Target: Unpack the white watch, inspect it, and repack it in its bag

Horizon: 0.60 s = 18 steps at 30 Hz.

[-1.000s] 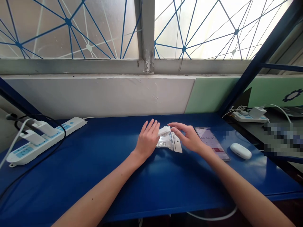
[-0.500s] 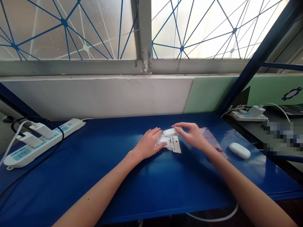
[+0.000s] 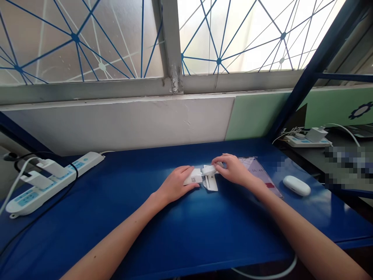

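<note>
My left hand (image 3: 178,182) is closed around a small white packet (image 3: 194,177) with a dark square code printed on it. Between thumb and fingertips, my right hand (image 3: 231,168) pinches a small white oblong piece (image 3: 208,170); its far end is hidden by the fingers. Just below that piece, a white card with a hang hole (image 3: 211,182) lies on the blue table. Part of it is covered by the piece, and clear plastic seems to show at its left side.
Behind my right wrist lies a phone (image 3: 259,174) with a lit screen. A smooth white oval case (image 3: 296,186) rests right of it. At the left stands a white power strip (image 3: 84,160) with plugs and a black cable (image 3: 55,196). The blue table (image 3: 163,237) meets a wall at the back.
The packaging under my left hand has shifted, and a coded white face now shows. My right hand has lowered slightly with the white piece. The view has tilted a little.
</note>
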Tool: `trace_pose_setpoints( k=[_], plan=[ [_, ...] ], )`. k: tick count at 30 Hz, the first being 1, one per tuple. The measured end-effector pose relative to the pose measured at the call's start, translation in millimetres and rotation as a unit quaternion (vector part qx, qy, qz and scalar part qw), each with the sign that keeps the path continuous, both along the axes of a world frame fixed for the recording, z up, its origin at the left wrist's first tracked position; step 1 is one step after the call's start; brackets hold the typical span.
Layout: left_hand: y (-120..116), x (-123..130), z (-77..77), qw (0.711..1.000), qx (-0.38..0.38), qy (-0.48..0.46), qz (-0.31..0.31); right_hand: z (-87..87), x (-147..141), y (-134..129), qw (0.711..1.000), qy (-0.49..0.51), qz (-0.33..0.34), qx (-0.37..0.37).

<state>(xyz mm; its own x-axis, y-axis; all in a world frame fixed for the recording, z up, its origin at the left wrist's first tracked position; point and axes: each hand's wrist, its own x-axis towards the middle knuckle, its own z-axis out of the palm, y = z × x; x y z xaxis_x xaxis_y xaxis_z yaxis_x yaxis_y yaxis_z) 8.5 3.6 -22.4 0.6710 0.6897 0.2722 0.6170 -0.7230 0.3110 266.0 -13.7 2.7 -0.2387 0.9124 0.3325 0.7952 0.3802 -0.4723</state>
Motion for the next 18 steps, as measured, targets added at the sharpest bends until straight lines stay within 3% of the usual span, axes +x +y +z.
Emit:
trace_pose_setpoints(
  k=[8,18],
  plan=[
    [-2.0,1.7,-3.5,0.998,0.050,-0.030,0.020,1.9,-2.8,-0.9,0.996,0.053,-0.008,-0.065],
    [-3.2,1.2,-4.4,0.998,0.056,-0.032,0.015,-4.5,-17.4,-9.0,0.996,0.071,0.013,-0.045]
  ],
)
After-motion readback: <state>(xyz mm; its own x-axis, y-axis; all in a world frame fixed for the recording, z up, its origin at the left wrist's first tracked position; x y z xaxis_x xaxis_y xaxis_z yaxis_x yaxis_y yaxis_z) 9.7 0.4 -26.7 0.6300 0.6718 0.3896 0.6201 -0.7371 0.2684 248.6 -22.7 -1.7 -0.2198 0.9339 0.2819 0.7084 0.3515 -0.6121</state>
